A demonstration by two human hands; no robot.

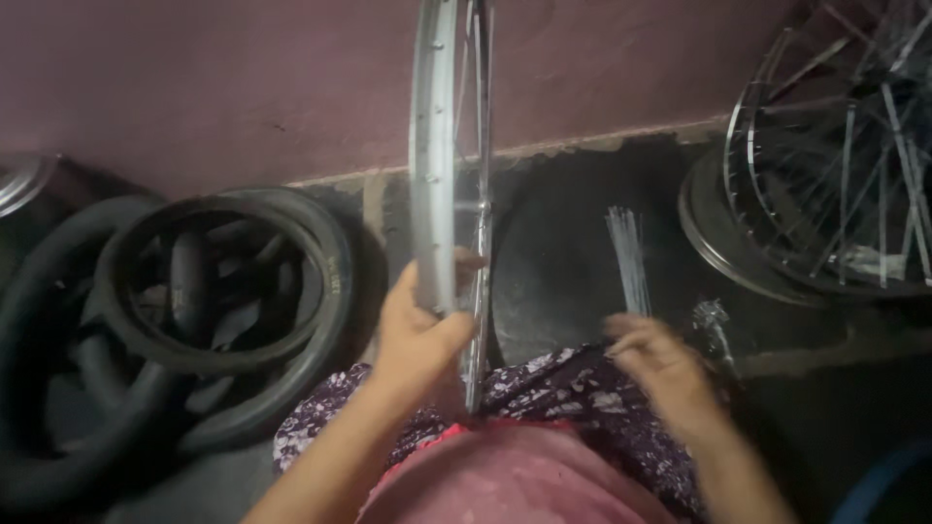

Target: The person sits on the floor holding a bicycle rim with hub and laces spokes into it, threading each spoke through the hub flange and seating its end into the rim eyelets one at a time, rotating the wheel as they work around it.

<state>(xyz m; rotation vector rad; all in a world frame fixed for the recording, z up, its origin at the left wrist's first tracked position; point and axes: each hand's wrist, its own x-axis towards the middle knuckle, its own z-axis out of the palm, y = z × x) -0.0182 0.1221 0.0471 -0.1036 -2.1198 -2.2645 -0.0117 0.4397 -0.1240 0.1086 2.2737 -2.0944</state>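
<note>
One silver wheel rim (pixel 434 155) stands upright at centre, lower edge over the person's lap. Left hand (pixel 417 335) is clamped on the rim. Right hand (pixel 660 369) is blurred, fingers loosely curled just below one bundle of thin spokes (pixel 628 257) on the floor (pixel 563 243); its grip cannot be told. Black tyres (pixel 194 301), at least two, are piled left. One spoked wheel stack (pixel 835 165) sits right.

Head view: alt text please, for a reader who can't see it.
A person's left hand grips an upright silver bicycle rim while the right hand reaches a bundle of loose spokes on the floor. Black tyres lie left; spoked wheels lean at right.
</note>
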